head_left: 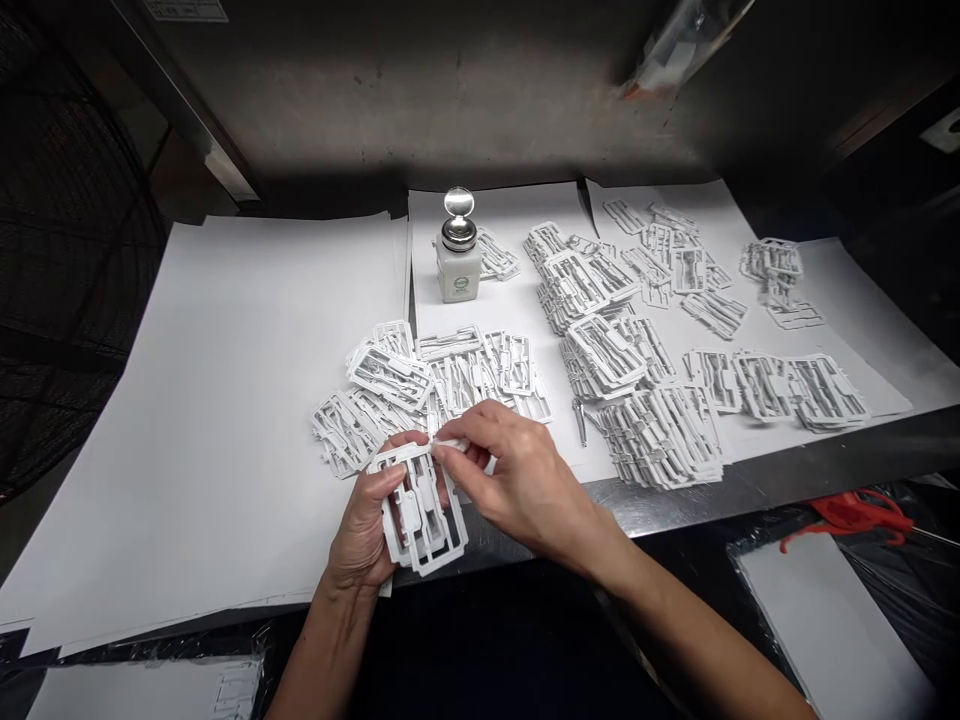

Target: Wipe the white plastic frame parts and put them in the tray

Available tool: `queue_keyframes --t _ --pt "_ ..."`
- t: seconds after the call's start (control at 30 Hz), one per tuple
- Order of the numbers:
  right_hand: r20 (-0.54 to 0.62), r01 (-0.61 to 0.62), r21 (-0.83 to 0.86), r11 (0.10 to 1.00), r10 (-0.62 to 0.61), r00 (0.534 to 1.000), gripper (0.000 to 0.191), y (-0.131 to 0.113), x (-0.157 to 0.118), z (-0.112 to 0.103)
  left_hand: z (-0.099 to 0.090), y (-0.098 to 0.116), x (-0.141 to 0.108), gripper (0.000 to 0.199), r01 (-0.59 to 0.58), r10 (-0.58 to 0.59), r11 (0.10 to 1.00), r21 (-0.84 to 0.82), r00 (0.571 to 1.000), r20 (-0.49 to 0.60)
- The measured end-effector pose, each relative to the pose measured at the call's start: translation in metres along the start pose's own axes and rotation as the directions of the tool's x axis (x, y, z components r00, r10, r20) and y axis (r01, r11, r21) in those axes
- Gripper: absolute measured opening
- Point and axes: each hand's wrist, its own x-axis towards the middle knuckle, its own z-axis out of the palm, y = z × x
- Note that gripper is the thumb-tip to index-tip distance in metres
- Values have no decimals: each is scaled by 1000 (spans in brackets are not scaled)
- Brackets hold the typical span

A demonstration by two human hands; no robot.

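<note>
My left hand (367,530) is closed around a white plastic frame (421,505) with long cut-out slots, perhaps more than one stacked; thumb on its face, fingers behind. At the frame's top edge, my right hand (510,470) pinches a small white piece, mostly hidden by the fingertips, so its kind cannot be made out. Just beyond both hands lies a loose pile of similar white frames (390,375). Behind that pile stands a white pump bottle (457,270) with its round metal lid raised.
Stacked white frames (660,435) and scattered ones (716,312) cover the right side. A small metal tool (580,422) lies beside the stacks. White paper sheets (247,400) line the metal table. A red tool (855,515) is at the lower right; a mesh-like guard (67,220) stands left.
</note>
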Motion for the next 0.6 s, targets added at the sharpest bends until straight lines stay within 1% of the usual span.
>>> queue_keyframes --t 0.07,0.13,0.23,0.3,0.43,0.53,0.6 --pt "-21 -30 -23 999 29 999 16 3 -2 -5 1 1 1 29 6 -6 999 33 1000 -4" --pt "-51 -47 7 999 47 998 14 4 -3 -8 1 2 1 27 2 -1 998 56 1000 -19" --pt "-79 -68 80 995 74 994 14 4 -1 -7 2 4 2 25 -7 10 995 98 1000 -27" --pt "-70 -75 87 993 81 994 13 4 0 -5 4 5 1 26 -19 25 992 124 999 -48" --pt "26 -84 64 994 83 996 12 8 -9 -2 9 6 1 27 -75 92 988 139 988 -124" --pt "133 -110 83 990 98 986 14 12 -28 -2 12 6 3 26 -125 150 981 151 973 -172" --pt "201 -142 107 984 119 972 13 15 -41 -4 13 7 5 27 -135 165 978 160 967 -196"
